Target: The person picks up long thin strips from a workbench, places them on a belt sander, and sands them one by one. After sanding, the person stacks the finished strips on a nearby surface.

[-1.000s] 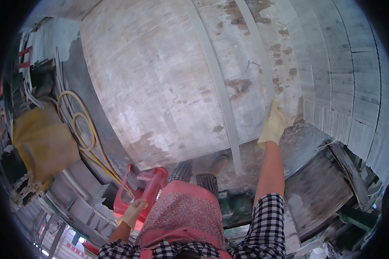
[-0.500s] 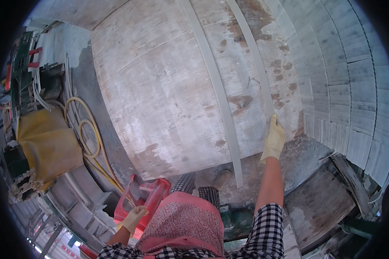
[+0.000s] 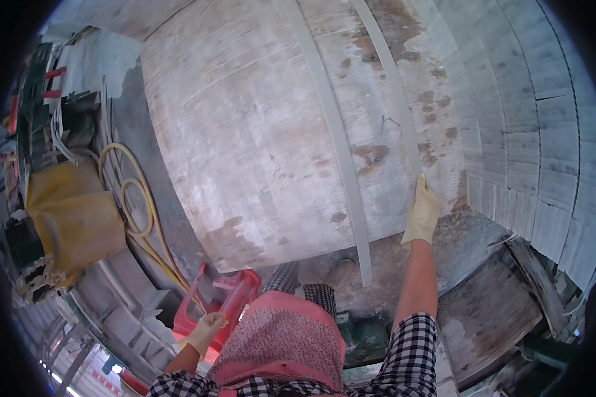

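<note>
My right hand (image 3: 422,213), in a cream glove, grips the near end of a long flat grey strip (image 3: 393,83). Its index finger points along the strip, which lies on a pale, worn wooden board (image 3: 245,145). To its left a second grey strip (image 3: 338,139) runs nearly parallel, with its near end sticking out past the board's edge. My left hand (image 3: 207,329), gloved as well, hangs low at my side in front of a red plastic stool (image 3: 235,296). Its fingers are curled together, and whatever they might hold is hidden.
At the right rise stacked rows of whitish strips (image 3: 523,145). A coiled yellow hose (image 3: 152,218) and a yellow-brown sheet (image 3: 76,212) lie left of the board. A worn wooden panel (image 3: 487,317) leans at the lower right. Green machinery (image 3: 367,337) is beside my legs.
My right hand stays on the end of the strip, with its wrist turned slightly. My left hand has barely moved, and the view has shifted a little.
</note>
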The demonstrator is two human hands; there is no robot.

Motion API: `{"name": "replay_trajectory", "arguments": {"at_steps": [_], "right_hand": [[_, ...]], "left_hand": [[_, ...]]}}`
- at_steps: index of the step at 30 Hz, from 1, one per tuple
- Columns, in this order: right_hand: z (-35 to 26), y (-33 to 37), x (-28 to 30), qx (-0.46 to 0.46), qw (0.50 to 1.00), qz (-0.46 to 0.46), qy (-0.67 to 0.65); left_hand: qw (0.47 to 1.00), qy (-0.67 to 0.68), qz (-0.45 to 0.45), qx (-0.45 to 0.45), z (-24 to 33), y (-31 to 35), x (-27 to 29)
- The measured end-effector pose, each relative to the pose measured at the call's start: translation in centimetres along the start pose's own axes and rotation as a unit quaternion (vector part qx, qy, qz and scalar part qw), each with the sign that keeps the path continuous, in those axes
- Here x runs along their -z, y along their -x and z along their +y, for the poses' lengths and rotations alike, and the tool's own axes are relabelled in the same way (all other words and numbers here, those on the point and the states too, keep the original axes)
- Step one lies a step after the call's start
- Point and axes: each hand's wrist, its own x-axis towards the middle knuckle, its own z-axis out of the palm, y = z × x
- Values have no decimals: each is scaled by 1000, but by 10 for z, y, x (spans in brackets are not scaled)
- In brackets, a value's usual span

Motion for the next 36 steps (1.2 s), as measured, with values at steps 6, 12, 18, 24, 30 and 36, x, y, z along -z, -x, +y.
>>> {"name": "replay_trajectory", "arguments": {"at_steps": [6, 12, 18, 24, 30, 36], "right_hand": [[-26, 39, -6, 238, 944, 157, 164], [-65, 89, -72, 375, 907, -11, 191], [-57, 84, -93, 367, 910, 27, 188], [-50, 78, -95, 392, 898, 55, 191], [-53, 79, -89, 400, 895, 51, 191], [-50, 72, -87, 421, 889, 45, 174]], "left_hand": [[1000, 10, -1, 2, 4, -1, -5], [1000, 23, -15, -13, 22, 11, -19], [998, 36, 5, 45, 24, 27, -16], [998, 51, -2, 33, 3, 15, -12], [1000, 25, -2, 8, -2, 7, -15], [999, 37, 2, 24, 0, 12, -11]]}}
